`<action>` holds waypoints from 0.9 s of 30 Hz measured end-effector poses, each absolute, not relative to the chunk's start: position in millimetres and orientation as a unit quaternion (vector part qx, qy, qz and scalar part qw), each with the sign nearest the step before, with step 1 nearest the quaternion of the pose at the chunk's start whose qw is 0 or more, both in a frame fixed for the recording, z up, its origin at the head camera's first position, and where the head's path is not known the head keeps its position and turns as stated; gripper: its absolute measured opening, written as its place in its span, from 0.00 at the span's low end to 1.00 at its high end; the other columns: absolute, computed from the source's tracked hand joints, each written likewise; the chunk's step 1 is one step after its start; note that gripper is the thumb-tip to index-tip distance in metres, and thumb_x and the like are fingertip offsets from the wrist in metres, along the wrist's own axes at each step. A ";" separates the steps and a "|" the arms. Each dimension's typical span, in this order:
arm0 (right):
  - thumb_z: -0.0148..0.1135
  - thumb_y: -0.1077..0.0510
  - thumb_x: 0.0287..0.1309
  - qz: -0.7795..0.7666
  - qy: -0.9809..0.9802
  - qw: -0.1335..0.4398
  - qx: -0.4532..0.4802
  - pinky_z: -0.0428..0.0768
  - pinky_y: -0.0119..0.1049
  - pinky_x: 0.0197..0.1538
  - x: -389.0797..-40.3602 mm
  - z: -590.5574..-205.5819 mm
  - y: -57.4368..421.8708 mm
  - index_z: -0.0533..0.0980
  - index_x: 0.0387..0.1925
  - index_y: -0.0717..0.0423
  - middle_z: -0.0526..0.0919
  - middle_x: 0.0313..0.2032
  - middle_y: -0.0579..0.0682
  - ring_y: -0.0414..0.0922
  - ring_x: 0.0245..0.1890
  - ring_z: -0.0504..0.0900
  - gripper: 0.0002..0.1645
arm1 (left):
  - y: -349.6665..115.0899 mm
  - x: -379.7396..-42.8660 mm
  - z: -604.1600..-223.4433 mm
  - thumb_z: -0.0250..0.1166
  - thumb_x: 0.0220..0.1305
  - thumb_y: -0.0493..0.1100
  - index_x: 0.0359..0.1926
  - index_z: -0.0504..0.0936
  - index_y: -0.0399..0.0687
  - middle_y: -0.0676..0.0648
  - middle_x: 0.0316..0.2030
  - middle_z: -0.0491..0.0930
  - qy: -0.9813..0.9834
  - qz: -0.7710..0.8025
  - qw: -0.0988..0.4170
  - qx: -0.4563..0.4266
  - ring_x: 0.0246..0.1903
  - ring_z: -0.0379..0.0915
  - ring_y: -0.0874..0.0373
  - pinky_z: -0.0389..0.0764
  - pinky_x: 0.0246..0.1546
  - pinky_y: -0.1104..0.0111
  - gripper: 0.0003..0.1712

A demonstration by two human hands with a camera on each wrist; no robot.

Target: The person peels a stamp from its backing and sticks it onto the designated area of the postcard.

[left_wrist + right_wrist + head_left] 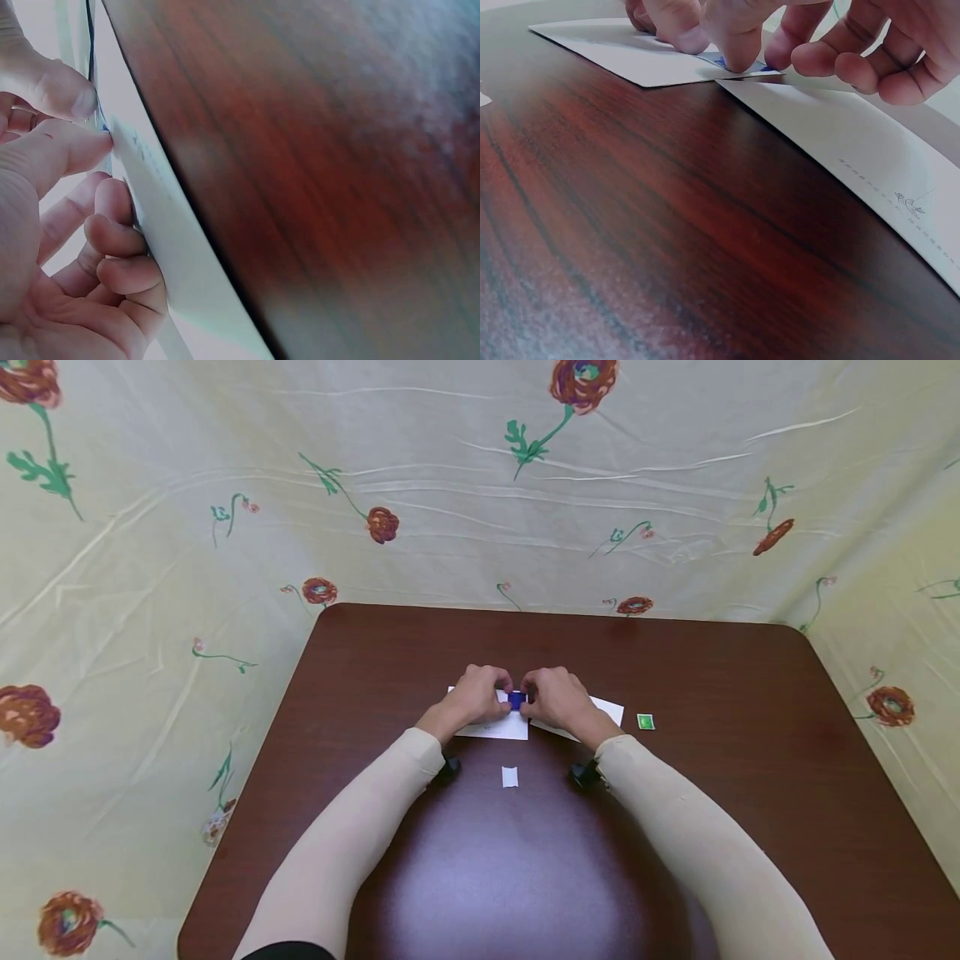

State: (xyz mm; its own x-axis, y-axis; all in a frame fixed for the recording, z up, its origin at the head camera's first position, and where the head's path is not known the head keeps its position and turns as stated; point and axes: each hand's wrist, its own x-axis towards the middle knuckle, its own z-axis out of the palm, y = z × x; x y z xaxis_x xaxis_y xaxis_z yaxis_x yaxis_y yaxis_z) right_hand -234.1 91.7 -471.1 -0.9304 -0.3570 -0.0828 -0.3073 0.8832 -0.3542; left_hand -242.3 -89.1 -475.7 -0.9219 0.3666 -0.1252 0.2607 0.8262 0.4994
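A small blue stamp-like square (pixel 517 700) lies over the right end of a white envelope (pixel 502 728). From the left, my left hand (pixel 476 693) holds its edge, thumb low and index finger high. My right hand (pixel 558 693) does the same at the opposite edge, thumb and index finger bent around its corners. In the right wrist view, both hands' fingertips press close over the blue square (pixel 768 69), hiding most of it. A second envelope (pixel 610 708), with faint print along its near edge, lies partly under my right hand. The other fingers of my left hand (pixel 82 300) curl loosely above the paper.
A green stamp (pixel 646 722) with a white border lies right of the second envelope. Nearer my body, between the wrists, sits a small white slip (pixel 510 777). The brown wooden table (pixel 720 760) meets a flowered sheet (pixel 450 552) at its back and sides.
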 end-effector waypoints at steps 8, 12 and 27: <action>0.73 0.47 0.51 -0.160 0.970 0.075 -0.166 0.76 0.40 0.34 -231.6 -470.1 90.4 0.83 0.42 0.47 0.82 0.30 0.44 0.45 0.31 0.78 0.17 | -91.4 -241.5 -477.1 0.74 0.55 0.46 0.43 0.85 0.52 0.50 0.41 0.84 0.949 0.243 0.111 0.170 0.39 0.74 0.50 0.77 0.37 0.61 0.14; 0.73 0.46 0.52 -0.153 0.972 0.075 -0.164 0.76 0.39 0.33 -231.1 -470.3 90.5 0.83 0.43 0.47 0.82 0.30 0.44 0.46 0.31 0.77 0.18 | -91.8 -241.2 -477.5 0.74 0.55 0.46 0.43 0.85 0.52 0.50 0.41 0.84 0.950 0.241 0.109 0.168 0.39 0.74 0.50 0.77 0.37 0.61 0.14; 0.72 0.47 0.51 -0.167 0.960 0.077 -0.211 0.75 0.37 0.33 -232.6 -471.0 95.5 0.83 0.45 0.48 0.81 0.28 0.44 0.44 0.30 0.77 0.19 | -98.7 -238.4 -477.9 0.74 0.53 0.43 0.46 0.85 0.47 0.52 0.27 0.82 0.940 0.262 0.115 0.184 0.34 0.76 0.56 0.76 0.32 0.68 0.17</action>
